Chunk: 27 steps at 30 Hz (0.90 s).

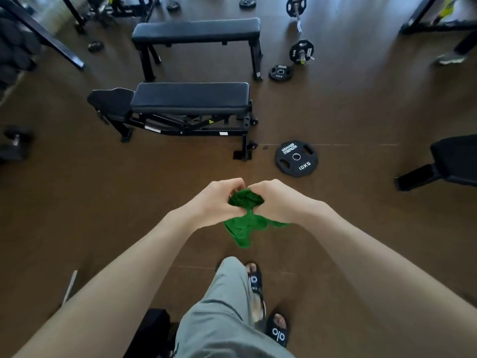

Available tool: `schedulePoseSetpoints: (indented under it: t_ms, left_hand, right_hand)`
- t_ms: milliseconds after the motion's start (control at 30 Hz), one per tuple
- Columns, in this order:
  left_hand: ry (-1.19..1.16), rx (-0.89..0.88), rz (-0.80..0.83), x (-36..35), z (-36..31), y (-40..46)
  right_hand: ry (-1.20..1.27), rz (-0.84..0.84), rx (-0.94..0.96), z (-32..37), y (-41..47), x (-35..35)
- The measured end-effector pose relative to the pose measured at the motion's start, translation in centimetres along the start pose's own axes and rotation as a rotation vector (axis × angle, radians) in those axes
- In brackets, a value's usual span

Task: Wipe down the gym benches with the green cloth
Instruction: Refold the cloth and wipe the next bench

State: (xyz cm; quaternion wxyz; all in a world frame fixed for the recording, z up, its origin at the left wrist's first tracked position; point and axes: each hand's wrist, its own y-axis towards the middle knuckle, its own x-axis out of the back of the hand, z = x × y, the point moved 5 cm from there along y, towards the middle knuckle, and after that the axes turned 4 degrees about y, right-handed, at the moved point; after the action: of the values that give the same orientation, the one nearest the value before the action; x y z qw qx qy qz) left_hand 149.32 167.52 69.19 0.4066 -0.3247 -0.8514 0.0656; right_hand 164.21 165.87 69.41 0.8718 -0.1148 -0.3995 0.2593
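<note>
Both hands hold the green cloth (245,218) bunched between them: left hand (216,200) and right hand (277,201) have fingers curled gripping it, its tail hanging below. Beyond the fingers stand 2 black benches, the adjustable bench (191,98) nearer, the flat bench (196,29) behind.

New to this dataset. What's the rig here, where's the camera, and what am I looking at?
There is no robot: a person works with bare hands. The single picture comes from a wide-angle camera worn on the head, looking forward and down, so the forearms reach in from the bottom edge. The left hand and right hand both grip a crumpled green cloth, held in the air between them. Ahead on the brown floor stand two black benches: a nearer adjustable bench and a farther flat bench. Neither is touched yet. A 10 kg weight plate lies on the floor to the right, with smaller plates farther back. Part of another bench shows at the right edge.
</note>
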Motion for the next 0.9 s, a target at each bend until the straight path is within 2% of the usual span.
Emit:
schedulePoseSetpoints:
  t_ms: [200, 300, 600, 900]
  left_hand:
    - [0.022, -0.043, 0.027, 6.1, 3.9, 10.1]
    - [0.055, -0.067, 0.03, 10.7, 6.6, 17.3]
    - [0.29, -0.089, 0.047, 23.7, 11.7, 33.5]
    - [0.337, -0.006, 0.101, 29.2, 14.6, 46.3]
  right_hand:
    - [0.006, 0.061, -0.04, -1.6, 11.5, 4.1]
    - [0.033, 0.036, -0.048, -3.0, 19.4, 6.3]
    - [0.043, 0.022, -0.124, -3.5, 37.7, 14.8]
    - [0.194, 0.177, -0.237, -7.4, 50.2, 21.8]
